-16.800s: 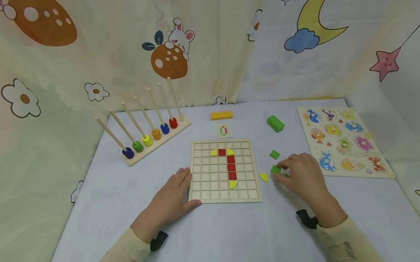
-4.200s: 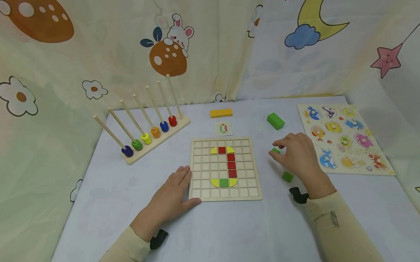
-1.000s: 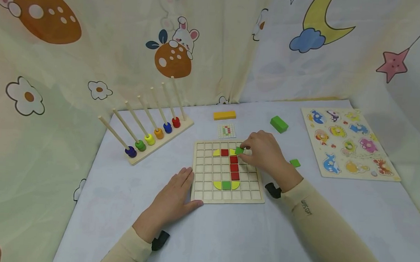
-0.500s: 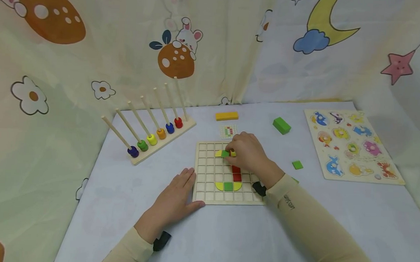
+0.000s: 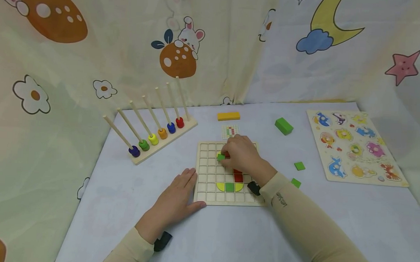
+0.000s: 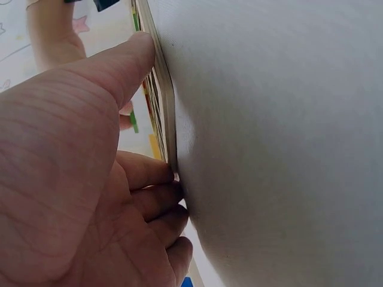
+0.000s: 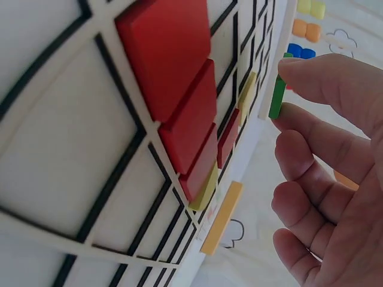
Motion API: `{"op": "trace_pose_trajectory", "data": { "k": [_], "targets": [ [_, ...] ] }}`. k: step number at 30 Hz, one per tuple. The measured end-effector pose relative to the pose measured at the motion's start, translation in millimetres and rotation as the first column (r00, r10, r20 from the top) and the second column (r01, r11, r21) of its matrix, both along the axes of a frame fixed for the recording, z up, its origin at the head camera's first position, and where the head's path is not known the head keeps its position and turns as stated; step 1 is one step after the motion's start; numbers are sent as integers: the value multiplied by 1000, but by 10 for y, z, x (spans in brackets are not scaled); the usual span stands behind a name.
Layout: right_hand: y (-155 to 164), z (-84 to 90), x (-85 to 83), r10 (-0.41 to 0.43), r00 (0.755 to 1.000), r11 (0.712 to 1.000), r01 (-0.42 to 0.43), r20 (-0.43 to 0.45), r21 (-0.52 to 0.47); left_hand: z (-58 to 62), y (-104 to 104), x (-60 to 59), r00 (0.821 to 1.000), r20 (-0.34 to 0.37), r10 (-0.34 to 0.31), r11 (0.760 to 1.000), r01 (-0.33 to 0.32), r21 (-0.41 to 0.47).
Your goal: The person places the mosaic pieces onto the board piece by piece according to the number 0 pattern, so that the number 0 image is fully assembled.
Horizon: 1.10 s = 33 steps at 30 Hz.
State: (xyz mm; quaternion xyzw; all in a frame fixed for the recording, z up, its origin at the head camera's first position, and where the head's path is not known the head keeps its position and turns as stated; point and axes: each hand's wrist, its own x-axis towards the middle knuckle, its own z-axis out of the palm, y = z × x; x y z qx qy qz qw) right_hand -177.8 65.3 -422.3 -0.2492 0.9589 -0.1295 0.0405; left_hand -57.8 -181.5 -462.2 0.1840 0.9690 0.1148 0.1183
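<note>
A wooden grid board [image 5: 206,174] lies on the table. My right hand [image 5: 242,154] is over its upper part, thumb and index finger pinching a green square tile [image 5: 221,157]. In the right wrist view, that tile [image 7: 277,98] stands off the grid surface, beyond the red tiles [image 7: 170,54]. The lower row on the board holds a green tile [image 5: 230,187] between two yellow quarter-round pieces [image 5: 221,186]. My hand partly hides the red tiles. My left hand [image 5: 173,196] rests with extended fingers against the board's lower left corner, thumb along the front edge [image 6: 134,57].
Two loose green tiles [image 5: 299,166] lie right of the board. Behind it are a small pattern card [image 5: 229,132], a yellow bar [image 5: 228,116] and a green block [image 5: 283,126]. A bead-and-peg stand [image 5: 165,137] is at left, an animal puzzle board [image 5: 357,153] at right.
A yellow quarter-round and a green tile have joined the board's lower row. My right hand took another green tile from the table and carried it left over the board. Left hand stayed put.
</note>
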Motion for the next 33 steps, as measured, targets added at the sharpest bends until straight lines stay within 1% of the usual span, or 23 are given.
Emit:
{"op": "trace_pose_trajectory", "data": {
  "k": [6,10,16,33],
  "targets": [
    [-31,-61,-12,13,1000,1000,-13,-19,29,-7,-6,-2,1000,-6,-6,1000,6,-1],
    [-49,-97,-17,14,1000,999,-13,-14,45,-3,-7,-1,1000,-11,-12,1000,12,-2],
    [-67,-102,-10,4,1000,999,-4,9,54,6,-3,-1,1000,-6,-9,1000,9,3],
    [-83,-86,16,36,999,996,-34,-28,86,-3,5,-6,1000,-8,-1,1000,1,-10]
  ]
}}
